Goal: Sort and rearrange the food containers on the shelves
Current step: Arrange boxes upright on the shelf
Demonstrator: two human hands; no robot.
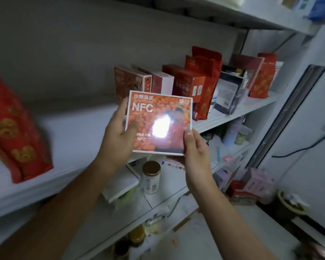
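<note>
Fingers of the left hand point(118, 132) are curling round the left edge of the orange NFC box point(154, 113), thumb pressing its front, while the right hand point(195, 149) is pinching the bottom right corner. The box is hanging in the air just in front of the middle shelf point(73, 132), and red boxes point(131, 81) are standing farther back on it.

white middle shelf point(68, 147): red patterned bag point(17, 128) at left end; upright red boxes point(131, 81), red pouches point(204, 81), dark packet point(227, 94) grouped at right. lower shelf point(169, 186): brown-lidded tin point(151, 177), upright; white box point(120, 186) just beside.

Orange NFC box point(159, 124) between both hands point(118, 136), before white shelf point(73, 139).
</note>
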